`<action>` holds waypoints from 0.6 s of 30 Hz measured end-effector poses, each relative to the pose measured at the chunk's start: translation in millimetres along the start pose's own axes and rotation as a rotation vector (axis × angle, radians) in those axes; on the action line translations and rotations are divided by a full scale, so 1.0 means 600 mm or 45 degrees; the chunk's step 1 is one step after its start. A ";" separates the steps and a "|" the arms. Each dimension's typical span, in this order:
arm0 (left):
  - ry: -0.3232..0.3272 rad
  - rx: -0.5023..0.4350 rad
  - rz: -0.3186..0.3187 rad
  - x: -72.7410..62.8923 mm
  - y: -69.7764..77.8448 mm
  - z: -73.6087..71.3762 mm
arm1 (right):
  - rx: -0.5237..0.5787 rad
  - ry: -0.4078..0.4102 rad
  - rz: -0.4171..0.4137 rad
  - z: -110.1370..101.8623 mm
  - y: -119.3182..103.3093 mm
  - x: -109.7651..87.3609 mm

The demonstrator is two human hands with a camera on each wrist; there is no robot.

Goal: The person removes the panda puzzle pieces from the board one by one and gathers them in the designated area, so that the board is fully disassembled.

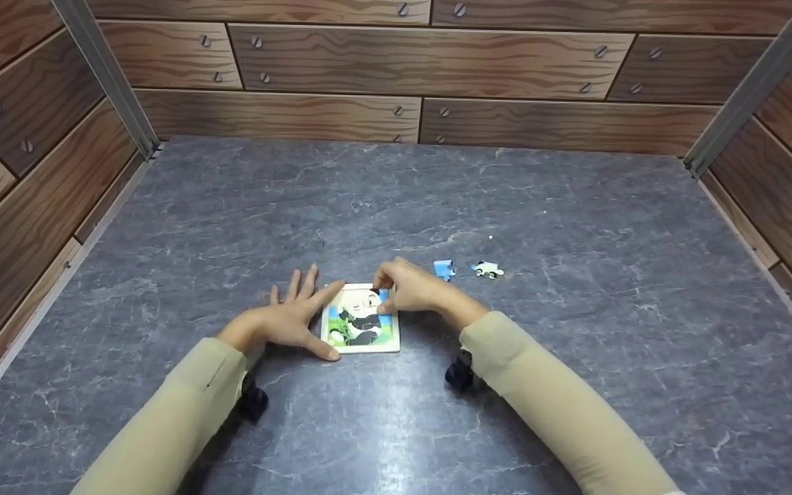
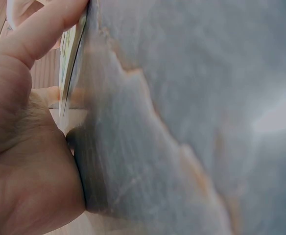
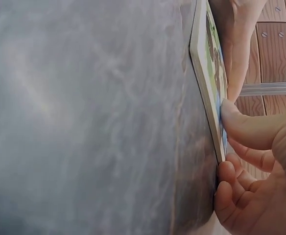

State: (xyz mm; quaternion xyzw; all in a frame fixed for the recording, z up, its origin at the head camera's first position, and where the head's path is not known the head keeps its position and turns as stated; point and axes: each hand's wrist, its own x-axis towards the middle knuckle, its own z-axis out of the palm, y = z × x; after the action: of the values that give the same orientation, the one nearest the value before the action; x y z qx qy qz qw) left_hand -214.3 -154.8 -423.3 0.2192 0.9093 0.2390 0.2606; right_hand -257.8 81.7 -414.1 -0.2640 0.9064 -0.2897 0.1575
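Hands (image 1: 291,322) at puzzle (image 1: 360,323), loose pieces (image 1: 443,268) near

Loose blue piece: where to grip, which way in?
Pinch the blue piece by its near and far edges, probably, coming down from above with the right hand, the nearer one. It lies flat on the table, so its edges look the likeliest hold; the other loose piece sits to its right, making that side less handy.

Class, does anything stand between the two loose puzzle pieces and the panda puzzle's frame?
Yes: the right hand reaches over the right edge of the frame, standing between it and both the blue piece and the paler piece farther right.
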 end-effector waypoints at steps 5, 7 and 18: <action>0.004 0.004 -0.006 0.000 0.001 0.000 | 0.012 0.002 0.045 -0.001 -0.004 -0.001; 0.003 0.008 -0.011 0.000 0.002 -0.001 | 0.011 0.011 0.062 0.000 -0.005 -0.002; 0.007 0.000 -0.008 -0.001 -0.001 0.000 | 0.140 0.071 0.020 0.002 -0.002 -0.002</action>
State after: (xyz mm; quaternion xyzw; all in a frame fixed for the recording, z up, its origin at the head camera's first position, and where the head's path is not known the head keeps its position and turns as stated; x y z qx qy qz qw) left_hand -213.9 -155.3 -423.4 0.2158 0.9107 0.2390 0.2588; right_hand -255.6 81.1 -414.0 -0.2396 0.8953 -0.3449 0.1487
